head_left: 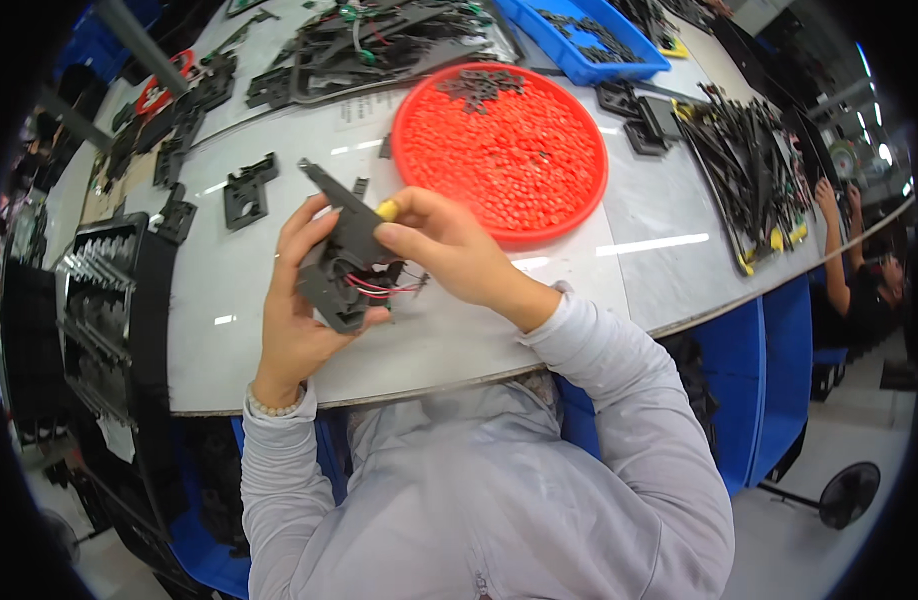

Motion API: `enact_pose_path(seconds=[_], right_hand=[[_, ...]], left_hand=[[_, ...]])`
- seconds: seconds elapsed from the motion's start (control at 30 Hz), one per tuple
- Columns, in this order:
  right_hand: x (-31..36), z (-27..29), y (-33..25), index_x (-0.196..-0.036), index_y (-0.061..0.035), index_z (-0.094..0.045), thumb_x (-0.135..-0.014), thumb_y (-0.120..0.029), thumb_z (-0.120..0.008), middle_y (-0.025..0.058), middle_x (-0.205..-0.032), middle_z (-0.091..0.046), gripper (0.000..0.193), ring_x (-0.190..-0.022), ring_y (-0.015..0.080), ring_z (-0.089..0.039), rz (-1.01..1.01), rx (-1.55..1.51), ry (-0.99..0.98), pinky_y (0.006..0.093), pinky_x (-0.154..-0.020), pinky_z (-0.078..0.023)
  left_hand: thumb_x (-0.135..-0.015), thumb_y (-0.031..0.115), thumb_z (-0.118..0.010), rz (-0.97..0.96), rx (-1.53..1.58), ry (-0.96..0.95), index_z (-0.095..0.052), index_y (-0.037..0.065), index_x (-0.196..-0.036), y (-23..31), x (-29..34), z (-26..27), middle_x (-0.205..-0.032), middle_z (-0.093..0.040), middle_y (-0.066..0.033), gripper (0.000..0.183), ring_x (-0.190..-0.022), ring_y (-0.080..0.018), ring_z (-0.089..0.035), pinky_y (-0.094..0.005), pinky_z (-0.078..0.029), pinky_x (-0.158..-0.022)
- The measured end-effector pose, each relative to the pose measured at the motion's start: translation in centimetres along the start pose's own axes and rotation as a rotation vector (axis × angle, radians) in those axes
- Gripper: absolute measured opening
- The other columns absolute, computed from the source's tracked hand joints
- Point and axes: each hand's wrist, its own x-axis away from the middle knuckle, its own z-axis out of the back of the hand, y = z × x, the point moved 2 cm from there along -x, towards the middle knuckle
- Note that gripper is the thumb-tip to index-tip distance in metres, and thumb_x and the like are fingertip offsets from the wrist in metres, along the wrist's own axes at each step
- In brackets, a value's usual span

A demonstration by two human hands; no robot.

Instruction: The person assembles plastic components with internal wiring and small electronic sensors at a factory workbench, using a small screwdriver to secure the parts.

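On table (204, 365) | red tray (537, 237): red pieces (519, 165) | blue bin (619, 72): dark parts (585, 36) | left hand (293, 318), right hand (461, 248): gripping assembly (353, 232)

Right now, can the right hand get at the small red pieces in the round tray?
Probably yes: the round tray lies just beyond the right hand, and nothing visible blocks the small red pieces. But its fingers are busy at the dark assembly, so it would likely need to let go first.

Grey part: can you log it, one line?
left hand: gripping grey part; right hand: holding it; wires: exposed; red tray: beyond
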Motion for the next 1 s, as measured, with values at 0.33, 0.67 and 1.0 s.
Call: enact_pose_path(seconds=[0.33,0.67,1.0], right_hand=[[0.8,0.6,-4.2,-0.098,0.0005,-0.051,-0.086,-0.01,-0.057,0.0043,-0.082,-0.06,0.017,-0.069,0.0096,-0.058,0.24,0.144,0.035,0.0233,-0.059,-0.047],[1.9,-0.2,-4.3,-0.096,0.0004,-0.056,-0.079,-0.008,-0.065,0.0096,-0.074,-0.06,0.02,-0.059,0.0153,-0.059,0.41,0.854,-0.027,0.0251,-0.053,-0.045],[1.5,-0.1,-5.0,-0.09,-0.0058,-0.059,-0.073,-0.012,-0.069,0.0085,-0.07,-0.06,0.02,-0.058,0.0258,-0.058,0.567,1.033,-0.109,0.0342,-0.051,-0.044]], left_hand=[[-0.065,0.029,-0.08,0.21,0.18,0.151,-0.043,0.001,-0.121,-1.4,-1.0,2.4,-0.117,-0.051,-0.0103,0.073,-0.109,-0.0178,-0.049,-0.0302,-0.043,-0.089],[-0.063,0.015,-0.081,0.341,0.369,-0.153,-0.042,0.001,-0.124,-1.4,-0.2,0.0,-0.127,-0.044,-0.008,0.074,-0.111,-0.0173,-0.047,-0.0308,-0.037,-0.096],[-0.07,0.023,-0.075,0.39,0.119,-0.286,-0.048,0.003,-0.118,-1.3,-0.2,-0.8,-0.114,-0.042,-0.0066,0.058,-0.089,-0.0187,-0.053,-0.0309,-0.043,-0.082]])
